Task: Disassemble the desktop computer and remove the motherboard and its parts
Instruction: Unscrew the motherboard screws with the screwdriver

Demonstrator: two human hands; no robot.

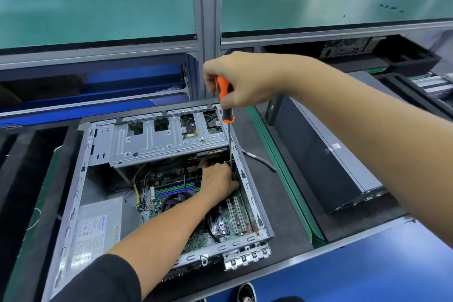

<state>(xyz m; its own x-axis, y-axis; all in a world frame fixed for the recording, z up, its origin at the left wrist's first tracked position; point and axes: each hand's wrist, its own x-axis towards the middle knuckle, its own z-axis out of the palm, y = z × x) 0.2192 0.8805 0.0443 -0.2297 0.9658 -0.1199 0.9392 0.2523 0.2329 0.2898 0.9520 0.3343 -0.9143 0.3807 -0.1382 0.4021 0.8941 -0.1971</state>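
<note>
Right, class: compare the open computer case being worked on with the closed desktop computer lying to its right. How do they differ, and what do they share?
The open computer case has its side panel off, showing the motherboard; the closed desktop computer shows only dark outer panels. Both hands work in the open case, the right hand gripping an orange-handled screwdriver, the left hand reaching inside; nobody touches the closed computer. Both lie on their sides on dark mats.

Bright, even overhead light, and soft glare washes the green shelf (98, 12) above the right hand (235, 78). Under that shelf it goes dim. Deep shadow inside the computer case (81, 179) around the left hand (218, 179). Centre is fairly sharp; straight rails bow toward the edges, and the far-right corner smears into blur.
</note>
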